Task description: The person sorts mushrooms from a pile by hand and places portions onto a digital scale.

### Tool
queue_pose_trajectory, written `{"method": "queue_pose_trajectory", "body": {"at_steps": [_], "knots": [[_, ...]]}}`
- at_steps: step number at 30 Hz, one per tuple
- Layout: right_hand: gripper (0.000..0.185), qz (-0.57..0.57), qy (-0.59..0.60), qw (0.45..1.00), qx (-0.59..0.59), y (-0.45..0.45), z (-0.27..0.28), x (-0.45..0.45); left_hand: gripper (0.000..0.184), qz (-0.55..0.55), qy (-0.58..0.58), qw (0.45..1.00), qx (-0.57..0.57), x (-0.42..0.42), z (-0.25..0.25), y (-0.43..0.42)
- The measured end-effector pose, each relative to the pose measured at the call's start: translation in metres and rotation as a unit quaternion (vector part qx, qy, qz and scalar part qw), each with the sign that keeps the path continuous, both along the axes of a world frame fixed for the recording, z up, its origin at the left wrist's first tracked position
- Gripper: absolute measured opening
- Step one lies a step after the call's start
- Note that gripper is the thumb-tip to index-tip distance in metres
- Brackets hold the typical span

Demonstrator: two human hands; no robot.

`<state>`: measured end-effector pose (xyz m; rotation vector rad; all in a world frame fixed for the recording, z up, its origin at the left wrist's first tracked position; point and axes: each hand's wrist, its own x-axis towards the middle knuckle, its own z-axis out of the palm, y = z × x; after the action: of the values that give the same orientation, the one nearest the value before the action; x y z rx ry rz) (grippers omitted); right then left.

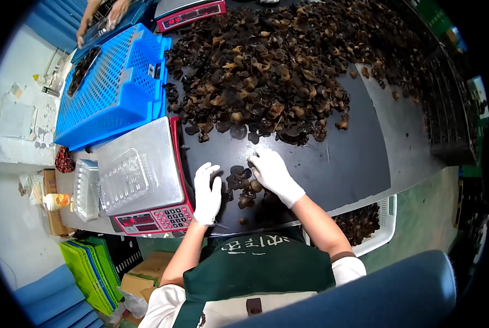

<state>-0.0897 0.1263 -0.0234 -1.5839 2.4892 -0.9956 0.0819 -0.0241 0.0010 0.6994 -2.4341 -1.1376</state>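
My left hand (207, 194), in a white glove, rests at the table's near edge beside the scale. Its fingers stretch forward with the thumb apart, and nothing shows in it. A small heap of dark wood ear mushrooms (245, 188) lies between my hands. My right hand (273, 174), also gloved in white, reaches over the right side of this heap. Its fingers bend around a small dark wood ear mushroom at the fingertips, partly hidden. Beyond both hands spreads a large pile of brown-black wood ear mushrooms (272, 76).
A red scale (168, 217) with a clear plastic tray (127, 175) on its plate stands left. Behind it are stacked blue crates (105, 104). A second scale (192, 15) and another person's hands (116, 13) are at the far left. A white basket (385, 224) of mushrooms sits below right.
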Motion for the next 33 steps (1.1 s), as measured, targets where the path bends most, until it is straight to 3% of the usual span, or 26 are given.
{"method": "queue_pose_trajectory", "body": {"at_steps": [2,4,6,8,9,10,12,15,18,20,24,28,33], "knots": [[0.015,0.022,-0.013,1.0,0.012,0.0,0.001,-0.006,0.042,0.005,-0.036,0.999,-0.019,0.014,-0.006,0.013],[0.017,-0.042,-0.183,0.981,-0.044,0.031,0.034,-0.015,0.05,0.019,-0.066,0.998,-0.005,0.028,-0.021,0.024],[0.02,-0.154,-0.189,0.969,-0.048,0.086,0.07,-0.015,0.051,0.021,-0.07,0.997,-0.019,0.034,-0.028,0.03],[0.02,-0.28,-0.128,0.951,0.041,0.156,0.074,-0.015,0.051,0.013,-0.079,0.996,-0.035,0.031,-0.028,0.029],[0.02,-0.316,-0.015,0.934,0.164,0.196,0.064,-0.016,0.052,0.007,-0.088,0.995,-0.057,0.027,-0.026,0.028],[0.024,-0.367,0.051,0.881,0.293,0.213,0.072,-0.008,0.053,0.005,-0.086,0.994,-0.061,0.019,-0.024,0.025],[0.035,-0.371,0.061,0.904,0.202,0.211,0.079,0.001,0.055,-0.006,-0.113,0.99,-0.083,-0.002,-0.018,0.021],[0.066,-0.199,-0.009,0.97,0.141,0.16,0.079,0.019,0.059,-0.064,-0.156,0.967,-0.19,-0.031,-0.026,0.012],[0.108,-0.059,-0.067,0.978,0.186,0.113,0.062,0.055,0.055,-0.14,-0.177,0.946,-0.232,-0.038,-0.018,0.016],[0.12,0.01,-0.058,0.975,0.214,0.101,0.04,0.079,0.055,-0.207,-0.166,0.939,-0.221,-0.028,-0.013,0.017],[0.11,-0.04,-0.048,0.992,0.106,0.078,0.023,0.065,0.073,-0.287,-0.129,0.932,-0.179,0.003,0.007,0.025],[0.092,0.052,-0.016,0.992,0.117,0.06,0.029,0.052,0.085,-0.357,-0.064,0.906,-0.218,0.019,0.002,0.037],[0.052,0.085,0.011,0.994,0.065,0.095,0.009,0.069,0.046,-0.314,0.009,0.914,-0.255,0.032,-0.012,0.047]]}}
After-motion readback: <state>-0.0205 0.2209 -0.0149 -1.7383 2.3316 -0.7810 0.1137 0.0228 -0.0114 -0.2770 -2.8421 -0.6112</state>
